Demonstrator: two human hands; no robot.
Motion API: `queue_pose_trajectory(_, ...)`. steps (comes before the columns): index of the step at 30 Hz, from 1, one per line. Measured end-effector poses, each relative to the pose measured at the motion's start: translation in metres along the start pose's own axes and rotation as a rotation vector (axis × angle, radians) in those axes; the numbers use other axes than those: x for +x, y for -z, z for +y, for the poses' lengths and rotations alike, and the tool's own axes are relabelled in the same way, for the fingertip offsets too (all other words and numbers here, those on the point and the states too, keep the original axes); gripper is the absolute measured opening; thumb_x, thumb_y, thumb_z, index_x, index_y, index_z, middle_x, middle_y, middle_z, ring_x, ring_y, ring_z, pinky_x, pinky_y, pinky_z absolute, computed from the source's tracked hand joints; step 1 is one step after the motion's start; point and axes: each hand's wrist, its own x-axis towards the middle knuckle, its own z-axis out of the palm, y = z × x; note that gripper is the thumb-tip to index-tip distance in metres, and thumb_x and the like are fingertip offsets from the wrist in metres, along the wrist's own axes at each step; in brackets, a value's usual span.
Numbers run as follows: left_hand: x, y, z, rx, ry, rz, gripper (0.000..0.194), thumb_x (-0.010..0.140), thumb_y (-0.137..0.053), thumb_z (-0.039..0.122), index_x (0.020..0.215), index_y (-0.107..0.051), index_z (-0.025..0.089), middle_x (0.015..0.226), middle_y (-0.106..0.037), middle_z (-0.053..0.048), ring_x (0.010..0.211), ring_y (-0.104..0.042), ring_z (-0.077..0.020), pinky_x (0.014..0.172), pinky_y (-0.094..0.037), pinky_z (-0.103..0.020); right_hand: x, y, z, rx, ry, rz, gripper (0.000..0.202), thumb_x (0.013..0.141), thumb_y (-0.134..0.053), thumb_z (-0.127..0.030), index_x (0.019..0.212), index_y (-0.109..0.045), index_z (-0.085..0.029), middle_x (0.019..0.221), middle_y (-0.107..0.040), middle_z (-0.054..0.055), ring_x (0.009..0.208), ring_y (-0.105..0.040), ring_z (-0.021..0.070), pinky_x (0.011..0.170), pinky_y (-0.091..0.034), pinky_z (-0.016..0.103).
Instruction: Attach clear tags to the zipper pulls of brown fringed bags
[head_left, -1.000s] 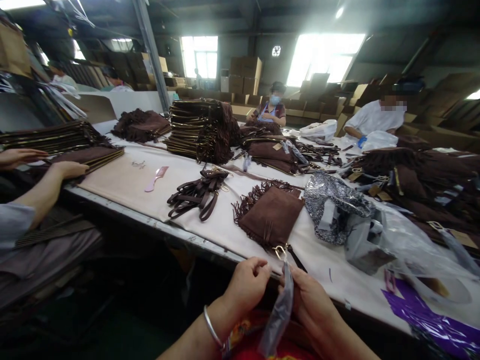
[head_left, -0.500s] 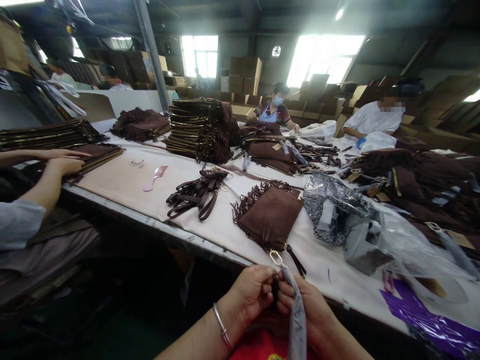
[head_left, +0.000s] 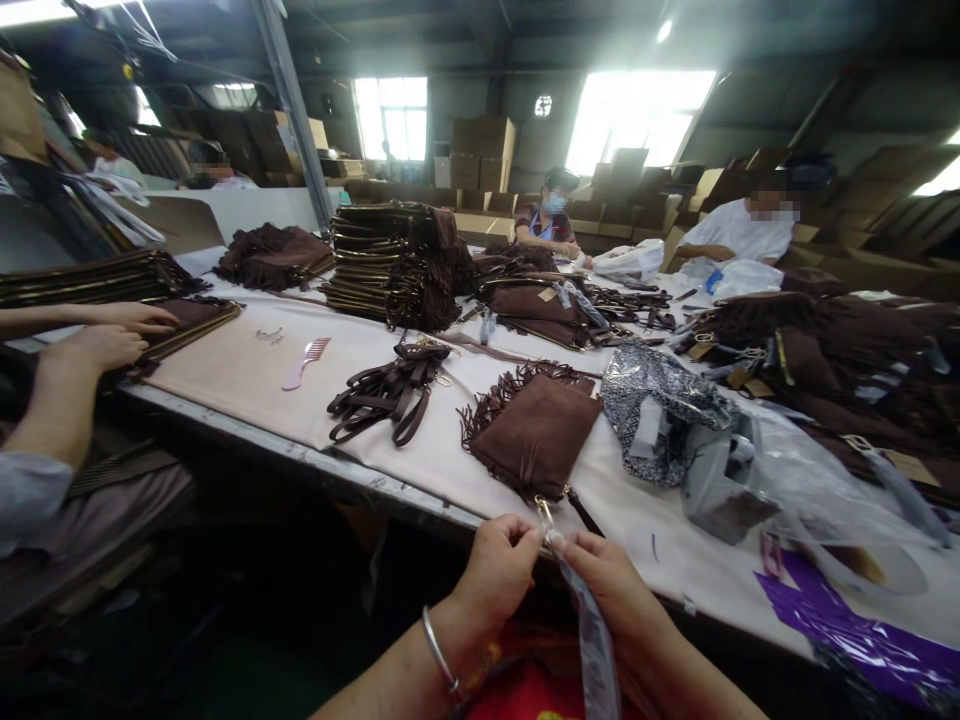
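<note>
A brown suede pouch with fringe lies on the table in front of me. Its gold clasp hangs toward the table edge, just above my fingertips. Below the clasp, my right hand is closed on a wrist strap in a clear plastic sleeve, which trails down over my lap. My left hand, with a silver bangle on its wrist, pinches close beside the sleeve's top end; what sits between its fingers is hidden. A dark zipper pull lies right of the clasp.
Loose brown straps and a pink comb lie leftward. Stacked pouches stand behind. Plastic packaging and a purple wrapper are on the right. A co-worker's hands rest on a pouch at far left; other people work across the table.
Both hands have risen slightly toward the clasp, and the right fingers have shifted to the sleeve's top end. The co-worker's hands at left have moved a little left.
</note>
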Motion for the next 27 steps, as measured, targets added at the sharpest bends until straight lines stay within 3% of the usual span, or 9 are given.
queue_pose_trajectory(3,0.004,0.004,0.002,0.197,-0.172,0.036,0.018,0.079,-0.056,0.027,0.067,-0.061,0.016,0.06,-0.056,0.001,0.055,-0.049,-0.0115,0.053,-0.037,-0.023,0.006,0.005,-0.003,-0.284,0.104,0.015,0.038,0.071,-0.071,-0.051,0.071,-0.057,-0.015,0.055,-0.053,-0.004,0.05,-0.043,0.009,0.049,-0.032,0.023)
queue_pose_trajectory(9,0.007,0.003,-0.001,0.489,-0.402,0.102,0.017,0.082,-0.053,0.019,0.067,-0.062,0.017,0.069,-0.063,-0.003,0.067,-0.055,-0.0152,0.064,-0.038,-0.026,0.011,0.004,-0.001,-0.838,0.285,0.153,0.029,0.08,-0.055,-0.044,0.064,-0.05,-0.02,0.05,-0.041,-0.006,0.049,-0.038,0.0115,0.048,-0.025,0.025)
queue_pose_trajectory(16,-0.007,-0.001,-0.004,0.678,-0.545,0.154,0.021,0.088,-0.046,0.015,0.071,-0.058,0.018,0.075,-0.061,-0.005,0.072,-0.056,-0.017,0.068,-0.04,-0.028,0.001,-0.004,0.0,-1.122,0.452,0.212,0.022,0.085,-0.048,-0.034,0.066,-0.045,-0.022,0.056,-0.047,-0.004,0.056,-0.046,0.0148,0.054,-0.028,0.028)
queue_pose_trajectory(20,-0.019,0.006,0.01,0.641,-0.608,0.022,0.026,0.092,-0.041,0.018,0.08,-0.064,0.018,0.079,-0.063,-0.007,0.076,-0.058,-0.018,0.073,-0.044,-0.029,0.0,-0.002,0.002,-1.091,0.51,0.172,0.017,0.085,-0.048,-0.031,0.07,-0.048,-0.021,0.06,-0.052,-0.002,0.059,-0.048,0.0155,0.056,-0.031,0.028)
queue_pose_trajectory(23,-0.023,0.011,0.02,0.518,-0.66,-0.109,0.026,0.093,-0.044,0.024,0.095,-0.069,0.018,0.087,-0.067,-0.009,0.082,-0.06,-0.0192,0.078,-0.046,-0.03,0.002,-0.001,0.002,-0.897,0.457,0.106,0.016,0.083,-0.052,-0.031,0.072,-0.052,-0.02,0.061,-0.054,-0.003,0.06,-0.049,0.0148,0.056,-0.034,0.027)
queue_pose_trajectory(25,-0.019,0.012,0.018,0.363,-0.541,-0.055,0.026,0.091,-0.047,0.029,0.094,-0.07,0.018,0.086,-0.068,-0.008,0.08,-0.061,-0.0188,0.076,-0.047,-0.029,0.003,0.0,0.003,-0.717,0.372,0.039,0.019,0.083,-0.054,-0.036,0.074,-0.054,-0.019,0.06,-0.053,-0.004,0.057,-0.048,0.0137,0.054,-0.034,0.025)
queue_pose_trajectory(27,-0.012,0.012,0.01,0.197,-0.288,0.075,0.026,0.088,-0.052,0.035,0.086,-0.07,0.016,0.075,-0.066,-0.006,0.068,-0.059,-0.0168,0.064,-0.047,-0.027,0.001,0.0,0.005,-0.545,0.277,-0.022,0.024,0.084,-0.055,-0.042,0.08,-0.057,-0.019,0.059,-0.053,-0.004,0.054,-0.047,0.0124,0.051,-0.033,0.024)
